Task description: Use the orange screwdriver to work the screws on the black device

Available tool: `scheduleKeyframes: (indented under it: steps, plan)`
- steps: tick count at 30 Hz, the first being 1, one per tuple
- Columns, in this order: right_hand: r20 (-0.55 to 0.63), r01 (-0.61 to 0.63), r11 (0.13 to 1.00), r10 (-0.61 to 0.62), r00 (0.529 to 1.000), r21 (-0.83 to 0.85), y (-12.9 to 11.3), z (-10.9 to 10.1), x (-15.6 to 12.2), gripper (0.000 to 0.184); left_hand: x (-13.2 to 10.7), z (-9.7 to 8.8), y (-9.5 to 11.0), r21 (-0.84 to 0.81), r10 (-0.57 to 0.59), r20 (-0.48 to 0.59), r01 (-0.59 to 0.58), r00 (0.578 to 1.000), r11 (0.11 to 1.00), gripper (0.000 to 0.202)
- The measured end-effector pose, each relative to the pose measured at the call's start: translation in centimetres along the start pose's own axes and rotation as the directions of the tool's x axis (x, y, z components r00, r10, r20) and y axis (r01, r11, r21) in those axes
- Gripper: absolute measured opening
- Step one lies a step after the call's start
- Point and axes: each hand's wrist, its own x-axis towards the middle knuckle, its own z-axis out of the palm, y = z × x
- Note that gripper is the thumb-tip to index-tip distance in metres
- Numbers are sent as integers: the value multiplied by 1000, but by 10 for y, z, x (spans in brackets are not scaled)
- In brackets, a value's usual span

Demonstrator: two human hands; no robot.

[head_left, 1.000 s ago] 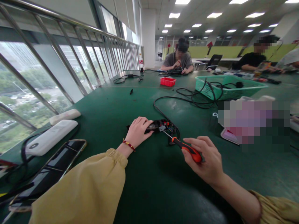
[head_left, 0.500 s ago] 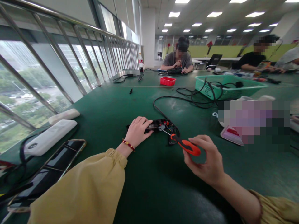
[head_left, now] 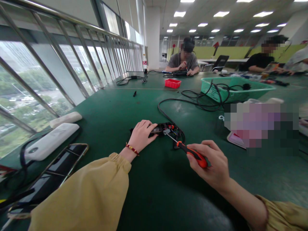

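Observation:
My left hand [head_left: 143, 134] is wrapped over a black corded device [head_left: 157, 130] lying on the green table, pressing it down. The device's right end is opened up, with small coloured wires and a grey part [head_left: 166, 132] exposed. Between the thumb and fingers of my right hand [head_left: 213, 163] is a screwdriver [head_left: 194, 154] with an orange and black handle. Its thin shaft points left and its tip meets the grey part or lies just beside it. A black cable [head_left: 165, 110] runs from the device. What kind of device it is, I cannot tell.
A green basket [head_left: 255, 94] with black cables stands at the back right. Behind the device sits a small red tray [head_left: 172, 84]. A phone [head_left: 51, 176] and a white power bank [head_left: 51, 141] lie at the left, near the railing. A co-worker [head_left: 183, 61] sits across the table.
My right fingers have closed further round the screwdriver handle, and the handle has turned, showing more black. My left hand and the device have stayed in place.

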Motion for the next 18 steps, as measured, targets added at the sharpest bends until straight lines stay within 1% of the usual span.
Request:
scheduleKeyframes:
  steps: [5, 8, 10, 14, 15, 18]
  plan:
    - [-82, -52, 998, 53, 995, 18, -2, 0, 1, 37, 0, 0, 0, -9, -3, 3, 3, 1000, 1000, 31]
    - [-16, -113, 993, 113, 993, -12, -2, -1, 0, 26, 0, 0, 0, -11, -1, 4, 1, 1000, 1000, 31]
    - [-9, -146, 989, 146, 989, -23, -2, -1, -1, 22, 0, 1, -1, -10, -2, 7, 2, 1000, 1000, 32]
    - [-114, -104, 994, 105, 988, 16, -2, 0, -1, 39, 0, 1, -1, -4, -1, 7, 1, 1000, 1000, 32]
    - [-108, -86, 996, 88, 990, 23, -2, 0, -1, 40, 0, 1, 0, -4, 0, 7, 0, 1000, 1000, 32]
    - [-3, -75, 997, 75, 997, 31, -3, 0, 1, 30, 0, 0, 0, -5, 3, 3, -3, 1000, 1000, 32]
